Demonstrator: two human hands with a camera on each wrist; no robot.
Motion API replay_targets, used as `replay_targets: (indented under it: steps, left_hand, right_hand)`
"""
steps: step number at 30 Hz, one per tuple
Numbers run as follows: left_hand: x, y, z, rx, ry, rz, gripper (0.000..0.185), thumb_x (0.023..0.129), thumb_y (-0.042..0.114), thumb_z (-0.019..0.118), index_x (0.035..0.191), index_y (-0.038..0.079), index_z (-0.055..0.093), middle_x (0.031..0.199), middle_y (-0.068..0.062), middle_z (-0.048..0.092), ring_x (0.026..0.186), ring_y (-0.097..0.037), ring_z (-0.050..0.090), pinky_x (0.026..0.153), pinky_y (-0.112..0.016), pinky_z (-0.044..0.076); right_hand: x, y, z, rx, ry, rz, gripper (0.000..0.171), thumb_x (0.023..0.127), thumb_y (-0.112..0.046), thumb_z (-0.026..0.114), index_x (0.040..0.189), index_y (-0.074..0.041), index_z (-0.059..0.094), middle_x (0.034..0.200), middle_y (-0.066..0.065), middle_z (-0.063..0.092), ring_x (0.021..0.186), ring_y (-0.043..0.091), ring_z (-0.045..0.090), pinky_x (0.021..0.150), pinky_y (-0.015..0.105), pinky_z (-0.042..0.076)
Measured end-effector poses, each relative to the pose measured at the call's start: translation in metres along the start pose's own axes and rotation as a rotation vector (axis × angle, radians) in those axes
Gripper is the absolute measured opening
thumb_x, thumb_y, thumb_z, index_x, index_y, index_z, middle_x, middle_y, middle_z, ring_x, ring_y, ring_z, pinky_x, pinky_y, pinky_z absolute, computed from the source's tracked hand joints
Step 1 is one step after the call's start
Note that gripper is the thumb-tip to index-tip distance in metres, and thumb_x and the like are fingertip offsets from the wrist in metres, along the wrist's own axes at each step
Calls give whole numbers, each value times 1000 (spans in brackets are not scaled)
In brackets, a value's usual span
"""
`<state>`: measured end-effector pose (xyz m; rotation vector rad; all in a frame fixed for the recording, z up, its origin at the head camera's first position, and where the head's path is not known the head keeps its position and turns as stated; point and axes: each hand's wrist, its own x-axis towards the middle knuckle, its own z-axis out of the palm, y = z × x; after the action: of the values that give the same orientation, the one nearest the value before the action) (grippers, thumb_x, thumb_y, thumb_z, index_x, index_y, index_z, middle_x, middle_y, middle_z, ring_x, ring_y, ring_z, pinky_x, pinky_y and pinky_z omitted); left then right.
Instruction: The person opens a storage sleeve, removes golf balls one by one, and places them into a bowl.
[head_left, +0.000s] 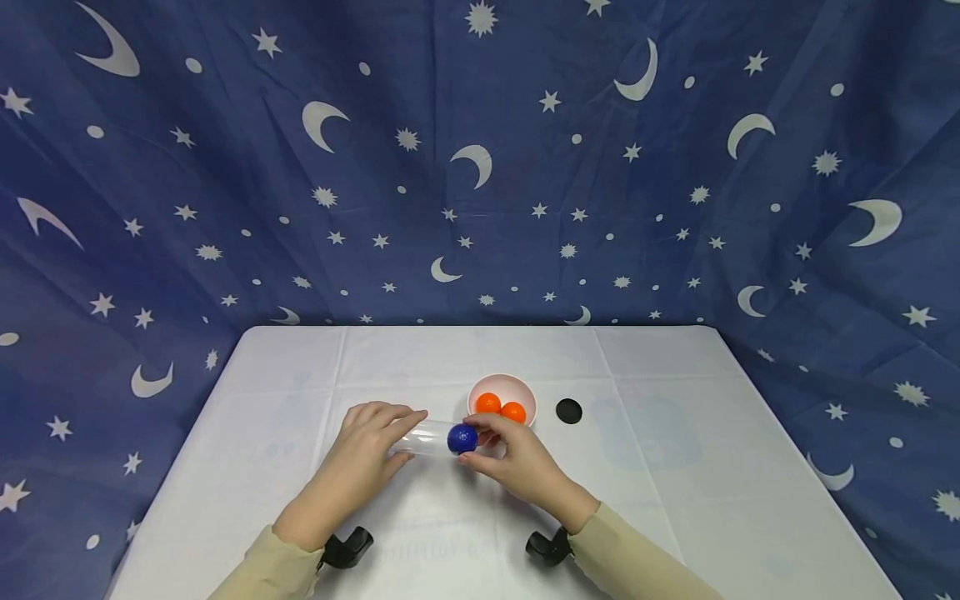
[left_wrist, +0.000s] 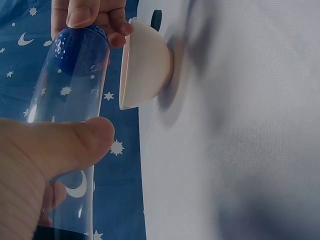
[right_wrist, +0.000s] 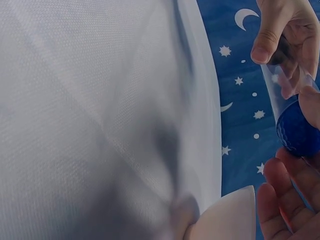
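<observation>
A clear plastic tube lies sideways in my left hand, whose thumb and fingers grip it from both sides. At the tube's right end sits a dimpled blue ball. My right hand pinches that ball between thumb and fingertips. In the left wrist view the blue ball shows through the wall at the tube mouth, at least partly inside. The tube's other end looks dark there, near the palm.
Just behind my right hand stands a pink bowl with two orange balls in it. A black round disc lies to the bowl's right on the white-covered table. A blue star-and-moon curtain hangs behind.
</observation>
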<state>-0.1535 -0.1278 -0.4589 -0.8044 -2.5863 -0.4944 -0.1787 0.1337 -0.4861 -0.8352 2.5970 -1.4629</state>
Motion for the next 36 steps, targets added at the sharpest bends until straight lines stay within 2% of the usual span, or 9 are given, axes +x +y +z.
replay_targets:
  steps: [6, 9, 13, 17, 21, 26, 31, 36]
  left_hand:
    - [-2, -1, 3, -9, -8, -33, 59, 73, 20, 85, 128, 16, 63, 118, -2, 63, 109, -24, 54, 95, -46, 36]
    - [-3, -3, 3, -13, -8, -44, 58, 74, 20, 85, 128, 15, 64, 118, -2, 64, 109, -24, 54, 96, -47, 35]
    - [-5, -5, 3, -24, 3, -44, 58, 73, 18, 85, 127, 15, 64, 117, -2, 64, 109, -24, 54, 97, -46, 34]
    - [-6, -6, 2, -36, 12, -40, 58, 73, 17, 85, 127, 15, 64, 116, -2, 64, 108, -24, 55, 96, -46, 34]
    - [-8, -6, 2, -38, 3, -49, 58, 73, 18, 85, 127, 15, 64, 117, -2, 63, 109, -24, 54, 96, -46, 34]
    - [-10, -6, 1, -35, -10, -65, 58, 74, 20, 85, 128, 16, 63, 118, -1, 63, 110, -24, 54, 96, -46, 35]
    - [-11, -5, 0, -39, -8, -67, 57, 74, 19, 84, 128, 15, 63, 118, -1, 63, 110, -25, 54, 95, -46, 35]
    - [-13, -6, 0, -38, -7, -68, 58, 74, 19, 84, 128, 15, 63, 118, -1, 63, 110, -25, 54, 95, -46, 35]
  right_hand:
    - [0, 1, -6, -37, 22, -36, 49, 82, -43, 75, 123, -19, 62, 105, -11, 63, 92, 22, 63, 81, 37, 53]
    - [1, 0, -11, -48, 38, -23, 48, 82, -41, 76, 123, -19, 62, 105, -12, 63, 92, 20, 63, 81, 36, 53]
    - [5, 1, -21, -43, 101, 7, 46, 80, -35, 79, 120, -19, 64, 103, -12, 65, 89, 22, 63, 79, 40, 54]
    - [9, 5, -31, -42, 163, 52, 44, 80, -30, 81, 120, -17, 65, 101, -10, 64, 88, 24, 62, 77, 44, 53]
    - [16, 12, -39, -62, 185, 99, 49, 81, -31, 79, 125, -16, 63, 101, -9, 65, 93, 23, 61, 81, 45, 52]
    - [23, 21, -44, -116, 206, 150, 46, 82, -33, 78, 122, -17, 63, 100, -7, 64, 95, 23, 60, 86, 45, 51]
    - [27, 25, -44, -179, 249, 237, 46, 83, -32, 78, 123, -16, 62, 104, -3, 64, 98, 20, 58, 90, 44, 49]
    - [33, 26, -42, -267, 262, 282, 50, 83, -31, 77, 126, -13, 61, 110, 3, 63, 104, 26, 58, 93, 42, 48]
